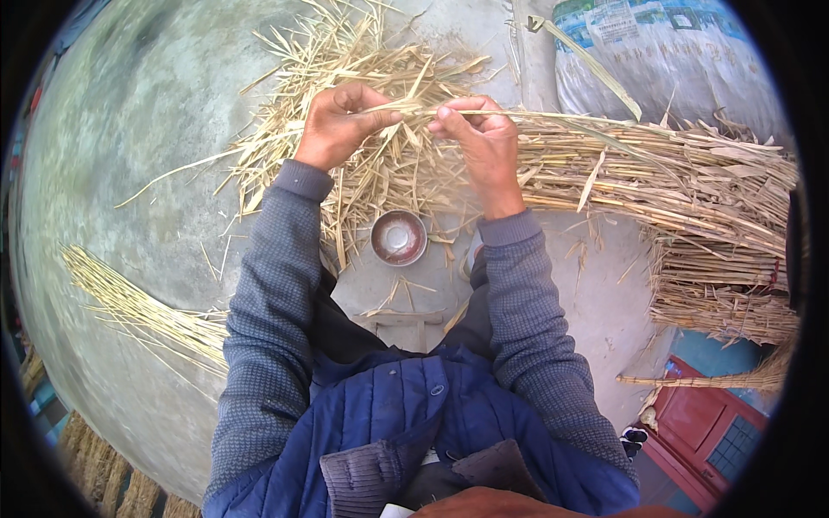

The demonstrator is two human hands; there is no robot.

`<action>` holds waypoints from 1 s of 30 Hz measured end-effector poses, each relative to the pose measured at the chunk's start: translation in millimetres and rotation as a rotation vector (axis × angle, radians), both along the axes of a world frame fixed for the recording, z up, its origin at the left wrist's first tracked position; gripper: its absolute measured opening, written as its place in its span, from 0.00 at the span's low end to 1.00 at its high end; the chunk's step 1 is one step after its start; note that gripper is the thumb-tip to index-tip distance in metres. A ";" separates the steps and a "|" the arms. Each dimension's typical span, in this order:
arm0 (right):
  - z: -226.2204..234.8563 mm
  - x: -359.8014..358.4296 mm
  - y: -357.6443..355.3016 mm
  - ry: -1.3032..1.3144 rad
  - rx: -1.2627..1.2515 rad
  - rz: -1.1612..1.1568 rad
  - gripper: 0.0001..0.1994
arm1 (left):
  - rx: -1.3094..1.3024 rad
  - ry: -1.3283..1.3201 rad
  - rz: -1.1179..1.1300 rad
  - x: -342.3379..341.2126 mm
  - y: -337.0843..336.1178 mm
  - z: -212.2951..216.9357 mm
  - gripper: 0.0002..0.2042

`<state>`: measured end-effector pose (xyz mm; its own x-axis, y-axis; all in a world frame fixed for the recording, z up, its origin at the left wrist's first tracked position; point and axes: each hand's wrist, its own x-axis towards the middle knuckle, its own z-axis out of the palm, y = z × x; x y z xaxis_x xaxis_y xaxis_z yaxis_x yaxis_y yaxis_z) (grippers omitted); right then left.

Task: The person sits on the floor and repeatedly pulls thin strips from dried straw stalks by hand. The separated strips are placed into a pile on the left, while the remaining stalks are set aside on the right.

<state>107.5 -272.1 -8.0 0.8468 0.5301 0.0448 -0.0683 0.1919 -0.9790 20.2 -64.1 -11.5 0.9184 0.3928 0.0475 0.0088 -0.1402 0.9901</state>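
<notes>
Both hands are raised over a loose heap of dry, straw-coloured leaves and stalk scraps. Between them runs a thin, pale reed stalk, stretching off to the right past my right hand. My left hand pinches leafy strands at the stalk's left end between thumb and fingers. Close beside it, my right hand grips the same stalk, thumb against fingertips. A small round metal bowl, brownish inside, sits on the floor below the hands, between my legs.
A thick bundle of unstripped reed stalks lies at the right, more stacked bundles below it. A bunch of thin, clean stalks lies at left. A white and blue sack stands far right; a red door shows lower right.
</notes>
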 end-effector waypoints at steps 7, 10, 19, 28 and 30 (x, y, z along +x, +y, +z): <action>-10.9 12.5 -12.9 0.050 -0.103 -0.050 0.05 | 0.173 -0.179 0.616 -16.9 68.2 23.6 0.12; -11.4 11.1 -9.4 0.095 -0.059 -0.030 0.06 | 1.109 -0.003 0.527 -11.4 57.8 8.4 0.19; -13.0 0.2 6.5 0.087 -0.022 0.059 0.09 | 0.739 -0.136 -0.135 5.8 -7.2 -4.9 0.09; -4.7 22.3 -14.1 0.079 0.069 -0.060 0.12 | 0.492 0.266 -0.093 -20.6 35.4 4.6 0.12; -5.4 16.9 -7.4 0.056 0.052 -0.072 0.11 | 0.532 0.059 -0.107 -15.8 16.9 3.6 0.12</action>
